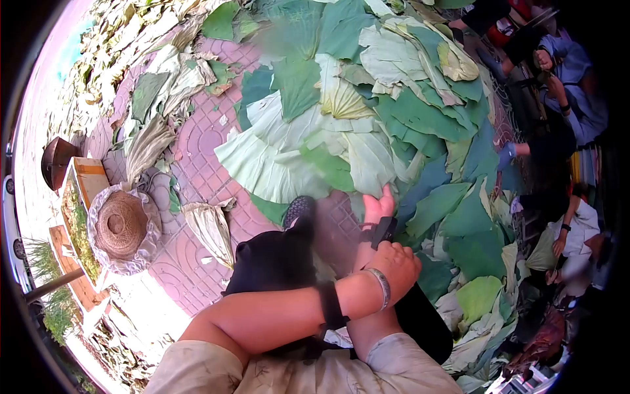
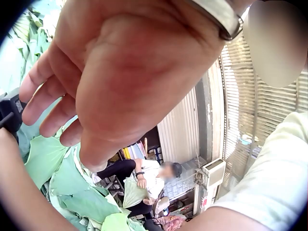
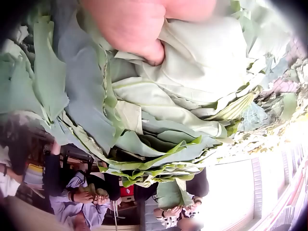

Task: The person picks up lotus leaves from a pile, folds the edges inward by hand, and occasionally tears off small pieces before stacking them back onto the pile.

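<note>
My right hand (image 1: 376, 207) grips the near edge of a pale lotus leaf (image 1: 371, 161). In the right wrist view, a fingertip of that right hand (image 3: 139, 29) is bent into a fold of the pale leaf (image 3: 202, 57). My left arm crosses over my lap, and the left hand (image 1: 396, 270) is at my right wrist, beside a small black device (image 1: 385, 231) strapped there. The left wrist view shows the left hand (image 2: 120, 82) from its palm side, fingers slightly bent, with fingertips right at the black device (image 2: 12, 113).
Lotus leaves lie in a broad heap (image 1: 433, 118) on the paved ground (image 1: 197, 141). Dried leaves (image 1: 154, 85) spread to the left. A straw hat (image 1: 121, 224) lies near a wooden planter (image 1: 88, 174). Several people sit along the right, one person (image 2: 151, 171) holding a leaf.
</note>
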A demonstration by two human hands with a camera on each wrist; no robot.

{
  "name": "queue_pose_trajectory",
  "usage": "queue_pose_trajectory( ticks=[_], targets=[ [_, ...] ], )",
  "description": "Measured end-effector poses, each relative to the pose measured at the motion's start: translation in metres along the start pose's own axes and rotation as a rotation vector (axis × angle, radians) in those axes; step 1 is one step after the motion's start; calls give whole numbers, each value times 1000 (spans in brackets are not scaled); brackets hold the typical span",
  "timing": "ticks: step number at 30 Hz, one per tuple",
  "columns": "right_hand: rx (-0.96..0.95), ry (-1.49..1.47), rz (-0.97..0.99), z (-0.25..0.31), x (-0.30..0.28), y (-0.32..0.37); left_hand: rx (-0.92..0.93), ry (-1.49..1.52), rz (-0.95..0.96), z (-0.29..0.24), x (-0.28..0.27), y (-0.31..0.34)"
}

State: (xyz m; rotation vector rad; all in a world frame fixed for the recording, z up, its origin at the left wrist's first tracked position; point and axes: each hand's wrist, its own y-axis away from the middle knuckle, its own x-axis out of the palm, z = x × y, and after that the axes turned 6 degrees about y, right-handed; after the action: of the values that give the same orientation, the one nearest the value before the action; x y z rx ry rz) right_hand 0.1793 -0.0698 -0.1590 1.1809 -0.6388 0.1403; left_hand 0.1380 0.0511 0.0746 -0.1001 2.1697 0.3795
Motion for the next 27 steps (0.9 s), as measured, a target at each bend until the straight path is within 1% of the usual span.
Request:
queue_pose_trajectory(
  ticks=[6,8,11,14,16,18,19,21,23,26,27],
  targets=[
    [-62,127,-125,11,-1,19,-54,28,-85,0,8,-6],
    [-134,340,-73,13,-9,26,-61,31,-107,2,6,-7],
    [-247,614,-1,18,-29,38,-17,126,-113,3,4,-11],
    [-284,714,58,31,-56,54,30,134,-199,5,-2,-14],
    [-284,745,98,35,-69,60,-70,84,-343,2,-1,-14],
    [-284,766,143,39,-82,67,-135,13,-407,1,7,-20],
    [-283,772,165,41,-86,71,-149,-34,-398,1,12,-23],
    [-277,783,217,43,-95,77,-131,2,-354,-1,12,-23],
    [-273,796,273,45,-103,82,-69,162,-274,3,3,-15],
    [-276,814,383,51,-114,92,16,219,-218,8,-1,-16],
    [-276,818,419,56,-117,97,-19,223,-217,5,1,-17]
  ],
)
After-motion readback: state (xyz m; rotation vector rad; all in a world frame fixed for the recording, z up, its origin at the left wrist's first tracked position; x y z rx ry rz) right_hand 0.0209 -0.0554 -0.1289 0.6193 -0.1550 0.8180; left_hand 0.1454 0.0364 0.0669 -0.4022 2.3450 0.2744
